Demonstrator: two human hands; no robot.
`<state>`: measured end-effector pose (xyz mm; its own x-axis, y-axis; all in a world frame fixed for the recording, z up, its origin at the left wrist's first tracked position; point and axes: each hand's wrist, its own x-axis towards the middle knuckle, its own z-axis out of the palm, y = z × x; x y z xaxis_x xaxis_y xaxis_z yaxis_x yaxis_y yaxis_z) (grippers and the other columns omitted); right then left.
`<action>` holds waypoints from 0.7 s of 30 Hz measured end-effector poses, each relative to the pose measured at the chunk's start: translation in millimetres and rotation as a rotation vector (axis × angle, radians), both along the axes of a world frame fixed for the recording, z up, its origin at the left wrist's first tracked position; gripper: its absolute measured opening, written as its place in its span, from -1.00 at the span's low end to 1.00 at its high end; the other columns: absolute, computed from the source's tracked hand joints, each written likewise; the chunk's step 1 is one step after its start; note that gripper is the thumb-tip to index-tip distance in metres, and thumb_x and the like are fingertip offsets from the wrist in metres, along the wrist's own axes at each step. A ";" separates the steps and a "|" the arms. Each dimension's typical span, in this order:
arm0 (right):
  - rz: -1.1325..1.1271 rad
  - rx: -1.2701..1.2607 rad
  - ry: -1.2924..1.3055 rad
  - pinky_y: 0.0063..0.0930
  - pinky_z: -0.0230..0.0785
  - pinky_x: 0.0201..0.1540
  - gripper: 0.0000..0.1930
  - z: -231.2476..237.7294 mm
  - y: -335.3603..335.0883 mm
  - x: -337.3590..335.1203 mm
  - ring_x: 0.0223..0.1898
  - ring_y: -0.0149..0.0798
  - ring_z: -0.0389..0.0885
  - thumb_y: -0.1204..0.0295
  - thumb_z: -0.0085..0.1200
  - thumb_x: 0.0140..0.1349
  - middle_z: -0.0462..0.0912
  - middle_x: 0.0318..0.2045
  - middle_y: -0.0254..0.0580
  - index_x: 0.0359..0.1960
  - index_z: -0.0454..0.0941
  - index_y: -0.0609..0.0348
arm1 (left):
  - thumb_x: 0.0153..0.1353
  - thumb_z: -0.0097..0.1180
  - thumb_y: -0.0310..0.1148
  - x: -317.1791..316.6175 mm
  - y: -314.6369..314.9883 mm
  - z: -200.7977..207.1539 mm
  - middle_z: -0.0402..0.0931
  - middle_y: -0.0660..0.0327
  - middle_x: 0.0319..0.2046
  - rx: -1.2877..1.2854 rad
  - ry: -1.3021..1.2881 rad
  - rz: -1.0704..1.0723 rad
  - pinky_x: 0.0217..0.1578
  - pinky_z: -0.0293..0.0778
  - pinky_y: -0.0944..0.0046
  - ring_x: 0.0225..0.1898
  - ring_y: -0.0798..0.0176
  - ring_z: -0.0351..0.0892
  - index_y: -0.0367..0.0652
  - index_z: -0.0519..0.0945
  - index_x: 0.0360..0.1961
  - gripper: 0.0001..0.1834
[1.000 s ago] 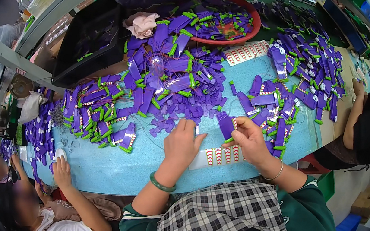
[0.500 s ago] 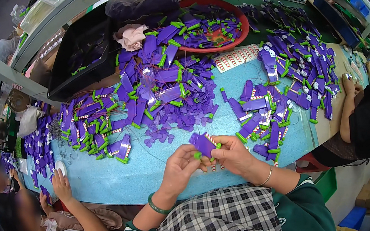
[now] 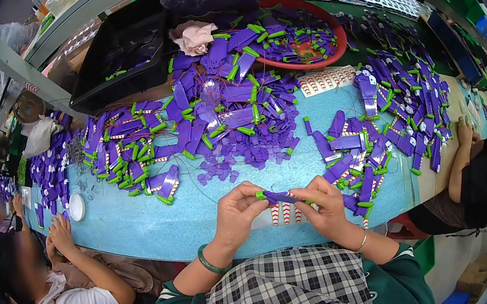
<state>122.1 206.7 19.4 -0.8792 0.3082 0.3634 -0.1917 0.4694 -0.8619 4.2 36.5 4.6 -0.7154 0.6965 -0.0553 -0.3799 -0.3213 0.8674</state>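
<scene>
Between my hands, above the near edge of the blue table, is a flat purple plastic piece (image 3: 279,197) with a bright green end, seen nearly edge-on. My left hand (image 3: 235,217) pinches it by the green end. At the other end, my right hand (image 3: 326,208) grips it between thumb and fingers. Just below lies a small sheet of red-and-white chevron stickers (image 3: 286,213), partly covered by my fingers. A heap of similar purple-and-green pieces (image 3: 349,156) lies to the right of my right hand, some with striped stickers on them.
Ahead is a large pile of purple parts (image 3: 233,116), with a red basin (image 3: 337,47) and a black bin (image 3: 80,100) behind. A larger sticker sheet (image 3: 326,81) lies by the basin. A white round lid (image 3: 77,207) sits at left. Co-workers sit on both sides.
The purple piece has turned from face-up to nearly edge-on in my hands. More of the sticker sheet below shows. The co-worker at left has lowered a raised hand.
</scene>
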 end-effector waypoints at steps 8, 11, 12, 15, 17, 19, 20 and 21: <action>0.363 -0.002 -0.308 -0.45 0.26 -0.49 -0.63 7.5 21.1 -2.9 -0.55 -0.35 0.43 0.63 0.26 -0.05 0.46 -0.54 -0.28 -0.14 0.66 0.03 | 0.09 0.16 -0.70 8.8 -8.0 8.5 0.50 0.20 -0.25 -0.403 0.249 -0.313 -0.25 0.53 0.39 -0.24 0.32 0.62 -0.33 0.56 -0.24 -0.81; 0.334 -0.400 -0.379 -0.47 0.33 -0.45 -0.68 6.3 12.7 -7.7 -0.50 -0.38 0.51 0.56 0.30 -0.02 0.53 -0.49 -0.27 -0.16 0.62 0.09 | 0.12 0.20 -0.60 5.0 -7.8 4.0 0.51 0.21 -0.20 -0.356 0.107 -0.305 -0.26 0.51 0.39 -0.24 0.37 0.59 -0.29 0.56 -0.20 -0.81; 0.285 -0.629 -0.348 -0.48 0.35 -0.44 -0.70 6.8 3.6 -10.9 -0.48 -0.39 0.53 0.53 0.32 -0.01 0.55 -0.46 -0.27 -0.18 0.60 0.11 | 0.13 0.20 -0.58 2.8 -6.4 6.2 0.51 0.21 -0.20 -0.322 0.053 -0.281 -0.24 0.51 0.38 -0.23 0.38 0.58 -0.29 0.55 -0.19 -0.80; 0.319 -0.403 -0.208 -0.53 0.38 -0.44 -0.73 4.8 -1.3 -13.4 -0.45 -0.39 0.59 0.48 0.34 0.00 0.58 -0.44 -0.25 -0.26 0.54 0.15 | 0.11 0.23 -0.53 4.0 -3.5 10.7 0.49 0.23 -0.19 -0.040 -0.027 -0.173 -0.18 0.49 0.36 -0.18 0.39 0.53 -0.30 0.57 -0.24 -0.82; 0.492 0.099 -0.177 -0.54 0.39 -0.48 -0.77 16.3 6.2 -18.0 -0.48 -0.32 0.61 0.43 0.33 0.00 0.57 -0.47 -0.23 -0.38 0.49 0.16 | 0.08 0.24 -0.55 -2.5 -8.2 21.5 0.48 0.21 -0.19 -0.068 0.156 -0.243 -0.17 0.47 0.34 -0.17 0.35 0.51 -0.29 0.58 -0.29 -0.85; 0.339 0.445 -0.063 -0.50 0.33 -0.52 -0.78 16.2 20.5 -25.5 -0.55 -0.32 0.52 0.43 0.34 -0.01 0.50 -0.55 -0.26 -0.42 0.50 0.16 | 0.04 0.24 -0.57 -9.7 -12.7 35.6 0.46 0.20 -0.20 -0.154 0.410 -0.278 -0.18 0.46 0.32 -0.18 0.32 0.51 -0.28 0.59 -0.34 -0.87; 0.260 0.618 -0.006 -0.48 0.30 -0.53 -0.78 16.9 23.4 -27.6 -0.59 -0.32 0.47 0.42 0.34 -0.02 0.46 -0.59 -0.28 -0.44 0.50 0.16 | 0.03 0.23 -0.58 -13.5 -13.7 43.4 0.46 0.19 -0.20 -0.227 0.573 -0.276 -0.21 0.46 0.32 -0.20 0.31 0.51 -0.28 0.59 -0.36 -0.88; 0.214 0.201 -0.119 -0.42 0.29 -0.55 -0.78 19.9 20.9 -28.8 -0.59 -0.29 0.46 0.38 0.31 0.02 0.44 -0.59 -0.24 -0.46 0.50 0.18 | 0.01 0.23 -0.60 -15.5 -14.1 46.9 0.45 0.18 -0.20 -0.299 0.736 -0.273 -0.23 0.45 0.32 -0.21 0.29 0.51 -0.29 0.59 -0.38 -0.89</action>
<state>93.3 227.5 39.3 -0.9562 0.0437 0.2893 -0.2084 0.5925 -0.7782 -11.3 22.4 51.6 -0.4494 0.8807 0.1495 0.2853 -0.0171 0.9583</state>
